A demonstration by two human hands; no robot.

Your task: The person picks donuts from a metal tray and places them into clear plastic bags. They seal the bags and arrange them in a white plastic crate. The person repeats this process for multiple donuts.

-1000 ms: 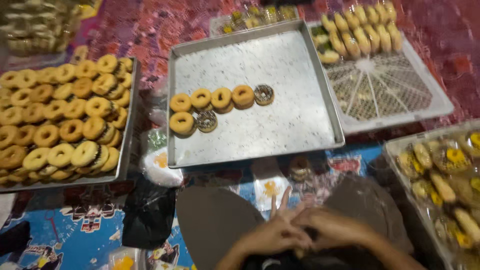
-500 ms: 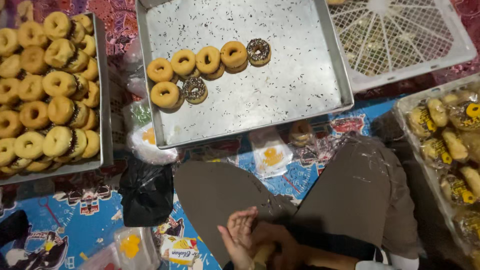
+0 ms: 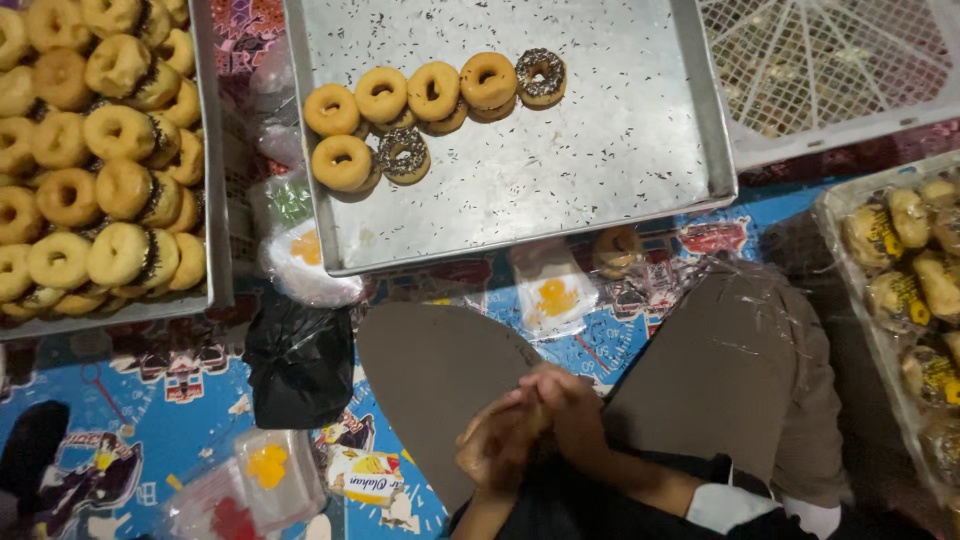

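Spanning the floor beyond the fingers, rectangular silver metal tray (image 3: 600, 170) carrying seven ring doughnuts (image 3: 430, 110), heaped tray of plain golden doughnuts (image 3: 90, 150) farther left, crumpled black plastic bag (image 3: 300, 365) left of them, left hand (image 3: 500, 445) and right hand (image 3: 565, 410) clasped over the lap, fingers pressed together, holding nothing visible.

A silver metal tray (image 3: 620, 150), flecked with dark sprinkles, carries golden-yellow doughnuts (image 3: 434, 90) near its far left corner; two (image 3: 541, 74) wear dark chocolate with pale sprinkles. The left tray (image 3: 212, 200) is grey, packed with tan rings edged dark brown. The mat (image 3: 150, 420) is bright blue with cartoon prints. The trousers (image 3: 730, 370) are taupe, the bag (image 3: 300, 365) glossy black, the crate (image 3: 830, 60) white.
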